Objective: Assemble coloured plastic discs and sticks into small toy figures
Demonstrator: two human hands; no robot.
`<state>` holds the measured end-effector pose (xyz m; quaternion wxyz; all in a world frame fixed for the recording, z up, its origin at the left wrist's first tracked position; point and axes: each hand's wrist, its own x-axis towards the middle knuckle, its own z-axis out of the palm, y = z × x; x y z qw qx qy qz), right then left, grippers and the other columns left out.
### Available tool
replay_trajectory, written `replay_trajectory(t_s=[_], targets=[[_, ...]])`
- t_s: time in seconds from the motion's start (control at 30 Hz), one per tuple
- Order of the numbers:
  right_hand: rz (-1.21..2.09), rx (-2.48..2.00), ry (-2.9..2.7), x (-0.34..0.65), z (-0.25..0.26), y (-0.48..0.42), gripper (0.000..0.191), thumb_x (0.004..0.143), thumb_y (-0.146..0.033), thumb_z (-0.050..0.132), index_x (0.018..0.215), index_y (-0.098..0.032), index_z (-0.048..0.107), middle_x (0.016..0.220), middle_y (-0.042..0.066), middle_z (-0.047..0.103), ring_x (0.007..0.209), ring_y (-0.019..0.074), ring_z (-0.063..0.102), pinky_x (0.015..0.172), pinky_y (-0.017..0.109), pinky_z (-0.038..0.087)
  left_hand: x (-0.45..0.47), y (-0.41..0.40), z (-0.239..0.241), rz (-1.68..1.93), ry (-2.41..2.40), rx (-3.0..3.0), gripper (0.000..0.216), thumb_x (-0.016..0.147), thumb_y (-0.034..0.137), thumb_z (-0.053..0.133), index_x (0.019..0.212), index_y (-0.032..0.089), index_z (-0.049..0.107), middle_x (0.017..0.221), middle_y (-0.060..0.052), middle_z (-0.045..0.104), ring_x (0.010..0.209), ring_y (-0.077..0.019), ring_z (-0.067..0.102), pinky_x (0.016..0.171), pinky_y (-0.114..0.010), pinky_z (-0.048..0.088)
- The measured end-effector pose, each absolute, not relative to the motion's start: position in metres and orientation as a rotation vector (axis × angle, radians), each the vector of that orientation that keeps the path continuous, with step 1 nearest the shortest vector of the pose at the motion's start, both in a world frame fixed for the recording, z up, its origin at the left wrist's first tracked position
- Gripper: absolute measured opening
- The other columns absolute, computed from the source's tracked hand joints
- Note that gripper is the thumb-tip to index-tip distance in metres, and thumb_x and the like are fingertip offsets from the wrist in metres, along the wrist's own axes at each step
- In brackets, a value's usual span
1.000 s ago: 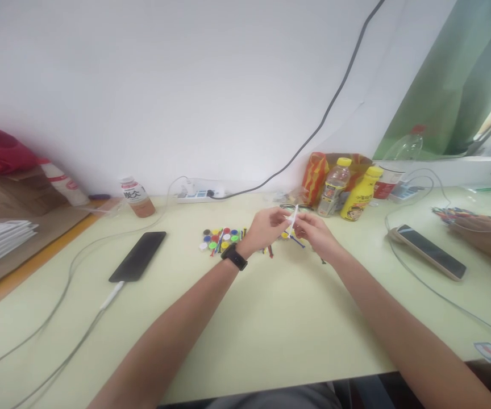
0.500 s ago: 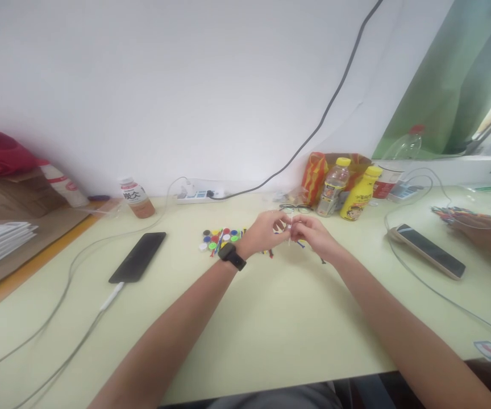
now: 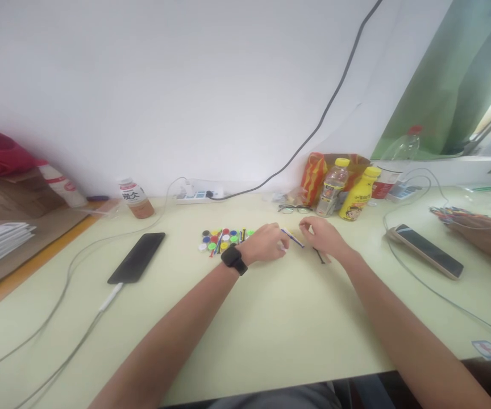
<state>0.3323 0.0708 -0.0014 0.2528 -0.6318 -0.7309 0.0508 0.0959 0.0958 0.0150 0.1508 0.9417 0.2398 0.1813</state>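
At least ten round, button-like discs [image 3: 212, 247], in black, white, red, yellow, blue and green, lie in rough rows on the table [image 3: 271, 318], toward its far edge. A few thin sticks [image 3: 219, 241] with flared ends lie across them; the left hand [image 3: 266, 243] and its wristwatch [image 3: 234, 259] cover part of the group, so neither can be fully counted. That hand's fingers are curled in, and a small whitish bit [image 3: 283, 249] shows at their tips; whether they grip it, I cannot tell. The right hand [image 3: 323, 234] is apart from the left, fingers bent, its grip unclear. Between them lies one slim blue stick [image 3: 293, 238]; one black stick [image 3: 321, 259] pokes out beneath the right hand.

Farther back are one pair of glasses [image 3: 287, 209] and two yellow-capped plastic bottles [image 3: 333, 190], one clear, one opaque yellow. Two flat phones flank the hands, a black one [image 3: 137, 258] left, another [image 3: 431, 250] right. At the table's right, another person's hand [image 3: 479, 230], cut off by the frame, partly hides a colourful bundle [image 3: 445, 213].
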Motion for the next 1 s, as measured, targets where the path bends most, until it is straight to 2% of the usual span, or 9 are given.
replay_trajectory(t_s=[0.03,0.1,0.17,0.23,0.33,0.6,0.8,0.93,1.0], targets=[[0.119,-1.752,-1.999,0.337,0.003,0.069,0.016,0.092,-0.031,0.059,0.092,-0.022,0.072,0.094,0.006,0.078,0.086,0.0224,0.068,0.075,0.032,0.045,0.094,0.097,0.015,0.496,0.691,2.723,0.009,0.079,0.016,0.069,0.082,0.021,0.075,0.09,-0.006,0.074,0.098,-0.0245,0.064,0.088,-0.034,0.049],[0.141,-1.841,-2.036,0.348,0.012,0.065,0.023,0.089,-0.042,0.066,0.078,-0.022,0.069,0.087,0.005,0.077,0.079,0.0214,0.067,0.069,0.031,0.043,0.091,0.1,0.017,0.484,0.686,2.759,0.005,0.079,0.017,0.071,0.081,0.02,0.074,0.097,-0.006,0.074,0.1,-0.0251,0.062,0.088,-0.035,0.048],[0.205,-1.92,-2.084,0.358,0.019,0.062,0.03,0.083,-0.049,0.073,0.072,-0.023,0.067,0.082,0.004,0.076,0.075,0.021,0.067,0.065,0.03,0.042,0.087,0.104,0.019,0.502,0.691,2.794,0.01,0.079,0.023,0.074,0.088,0.02,0.075,0.107,-0.007,0.072,0.101,-0.0258,0.06,0.089,-0.036,0.048],[0.265,-1.973,-2.129,0.365,0.023,0.059,0.031,0.078,-0.052,0.078,0.07,-0.023,0.068,0.081,0.004,0.076,0.075,0.021,0.068,0.063,0.03,0.041,0.084,0.108,0.018,0.524,0.724,2.82,0.025,0.079,0.029,0.077,0.103,0.021,0.075,0.112,-0.007,0.07,0.101,-0.0265,0.058,0.089,-0.037,0.047],[0.336,-2.03,-2.162,0.368,0.026,0.057,0.031,0.072,-0.051,0.082,0.071,-0.023,0.069,0.083,0.004,0.077,0.076,0.0215,0.069,0.062,0.029,0.041,0.08,0.113,0.013,0.534,0.789,2.84,0.036,0.081,0.037,0.078,0.114,0.022,0.073,0.108,-0.007,0.069,0.101,-0.0275,0.057,0.091,-0.038,0.046],[0.415,-2.007,-2.106,0.367,0.029,0.057,0.017,0.076,-0.035,0.074,0.066,-0.021,0.07,0.079,0.005,0.076,0.075,0.0214,0.068,0.062,0.03,0.042,0.079,0.116,0.007,0.524,0.845,2.836,0.026,0.086,0.031,0.072,0.11,0.022,0.072,0.105,-0.008,0.071,0.101,-0.0282,0.057,0.088,-0.038,0.047],[0.814,-1.686,-1.869,0.366,0.036,0.054,0.021,0.084,-0.039,0.069,0.076,-0.02,0.072,0.074,0.003,0.068,0.069,0.0171,0.058,0.062,0.029,0.04,0.084,0.109,0.022,0.717,0.851,2.598,0.032,0.089,0.037,0.071,0.118,0.023,0.071,0.119,-0.007,0.073,0.11,-0.0271,0.062,0.095,-0.04,0.051],[1.141,-1.285,-1.569,0.348,0.032,0.056,0.028,0.083,-0.047,0.073,0.077,-0.02,0.067,0.063,-0.003,0.047,0.057,0.0121,0.037,0.054,0.029,0.027,0.097,0.101,0.033,0.741,0.828,2.146,0.034,0.093,0.046,0.068,0.113,0.019,0.073,0.113,-0.009,0.076,0.096,-0.0232,0.071,0.08,-0.034,0.058],[1.222,-1.11,-1.436,0.333,0.029,0.058,0.031,0.081,-0.048,0.076,0.074,-0.02,0.065,0.061,-0.004,0.041,0.057,0.0116,0.033,0.053,0.029,0.025,0.104,0.098,0.036,0.695,0.769,1.889,0.037,0.094,0.048,0.068,0.114,0.017,0.072,0.11,-0.012,0.076,0.092,-0.0222,0.075,0.075,-0.032,0.059]])
